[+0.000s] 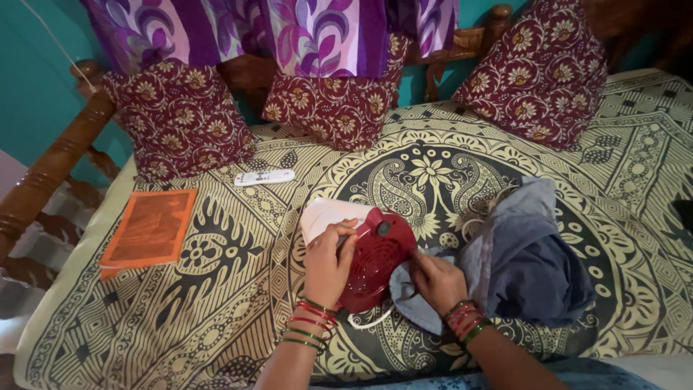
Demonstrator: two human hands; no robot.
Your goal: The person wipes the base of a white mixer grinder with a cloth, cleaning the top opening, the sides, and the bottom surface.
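Patterned bedsheet (216, 303) fills frame; grey cloth (523, 253) right of centre. Mid-wipe: my left hand (328, 263) grips the red table fan (375, 263) at centre, my right hand (437, 282) presses a cloth fold against it. Next probably needs turning the fan.

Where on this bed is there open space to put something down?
Bare bedspread lies between the orange book and the left hand, below the white remote. More lies right of the grey cloth. The middle is crowded: both hands, the right hand, and the red iron.
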